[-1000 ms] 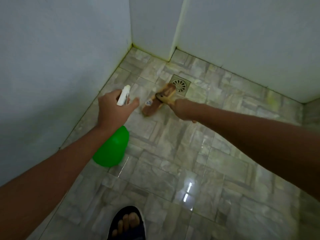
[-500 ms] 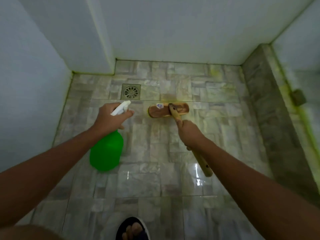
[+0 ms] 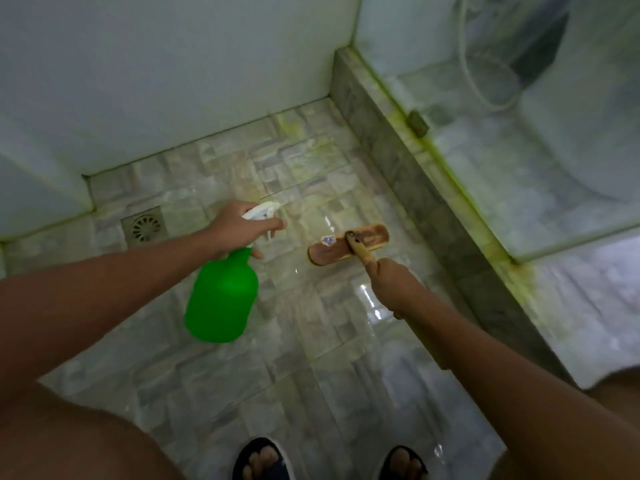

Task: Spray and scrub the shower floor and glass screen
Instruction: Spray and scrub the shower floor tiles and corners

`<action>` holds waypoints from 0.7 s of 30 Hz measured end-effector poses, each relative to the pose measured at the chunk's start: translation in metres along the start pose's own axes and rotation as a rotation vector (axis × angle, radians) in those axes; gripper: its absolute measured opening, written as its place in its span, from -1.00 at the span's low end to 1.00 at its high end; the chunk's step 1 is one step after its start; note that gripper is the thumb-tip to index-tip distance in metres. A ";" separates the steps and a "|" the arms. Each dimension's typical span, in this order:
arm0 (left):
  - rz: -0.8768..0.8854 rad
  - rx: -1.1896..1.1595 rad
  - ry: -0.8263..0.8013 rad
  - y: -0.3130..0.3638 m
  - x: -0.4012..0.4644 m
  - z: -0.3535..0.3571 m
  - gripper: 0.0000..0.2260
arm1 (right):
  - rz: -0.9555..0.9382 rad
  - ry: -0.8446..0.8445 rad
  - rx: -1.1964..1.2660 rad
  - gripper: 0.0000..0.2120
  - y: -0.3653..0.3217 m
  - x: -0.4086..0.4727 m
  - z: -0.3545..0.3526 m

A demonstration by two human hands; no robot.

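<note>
Left hand [image 3: 239, 225]: wrapped around the neck of the green spray bottle [image 3: 221, 296], one finger on the white trigger.
Right hand [image 3: 389, 277]: gripping the wooden handle of the scrub brush [image 3: 348, 247].
Brush: head flat on the shower floor [image 3: 311, 358] (wet and shiny), near the raised curb [image 3: 415, 181].
Drain [image 3: 145, 226]: far left, by the wall.

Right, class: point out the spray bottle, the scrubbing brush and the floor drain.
spray bottle [image 3: 221, 299]: head view, on its green body.
scrubbing brush [image 3: 346, 249]: head view, on its wooden head.
floor drain [image 3: 146, 228]: head view, on its round grate.
</note>
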State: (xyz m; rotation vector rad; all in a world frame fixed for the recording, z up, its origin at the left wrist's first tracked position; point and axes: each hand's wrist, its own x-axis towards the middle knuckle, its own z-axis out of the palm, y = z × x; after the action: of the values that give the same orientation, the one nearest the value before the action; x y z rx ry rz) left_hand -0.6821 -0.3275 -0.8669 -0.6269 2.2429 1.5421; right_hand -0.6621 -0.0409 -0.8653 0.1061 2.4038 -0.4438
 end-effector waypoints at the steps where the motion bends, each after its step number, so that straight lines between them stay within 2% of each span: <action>1: -0.002 0.013 -0.010 0.002 0.000 0.020 -0.84 | 0.015 -0.007 -0.052 -0.64 0.014 -0.006 -0.005; 2: -0.005 0.019 -0.010 0.002 0.000 0.038 -0.84 | 0.040 -0.011 -0.048 -0.67 0.023 -0.010 -0.008; 4: -0.015 0.025 -0.001 -0.003 0.001 0.068 -0.81 | 0.081 -0.045 -0.034 -0.58 0.037 -0.017 -0.011; 7: -0.008 0.070 -0.013 -0.011 0.006 0.112 -0.69 | 0.108 -0.068 -0.100 -0.58 0.064 -0.020 -0.020; 11: 0.107 0.173 -0.086 -0.019 -0.001 0.167 -0.66 | 0.110 -0.056 -0.095 -0.53 0.098 -0.033 -0.014; 13: 0.185 0.211 -0.135 -0.017 -0.006 0.190 -0.64 | 0.115 -0.063 -0.101 -0.58 0.114 -0.044 -0.012; 16: 0.275 0.242 -0.141 -0.010 -0.008 0.212 -0.57 | 0.184 -0.090 -0.047 -0.63 0.133 -0.055 -0.009; 21: 0.301 0.210 -0.066 -0.008 0.000 0.228 -0.57 | 0.261 -0.071 0.046 -0.64 0.151 -0.052 0.005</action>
State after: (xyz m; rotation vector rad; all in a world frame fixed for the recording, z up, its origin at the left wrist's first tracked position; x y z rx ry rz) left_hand -0.6703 -0.1168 -0.9528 -0.1821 2.4915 1.4022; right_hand -0.5903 0.1015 -0.8783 0.4122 2.2707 -0.3737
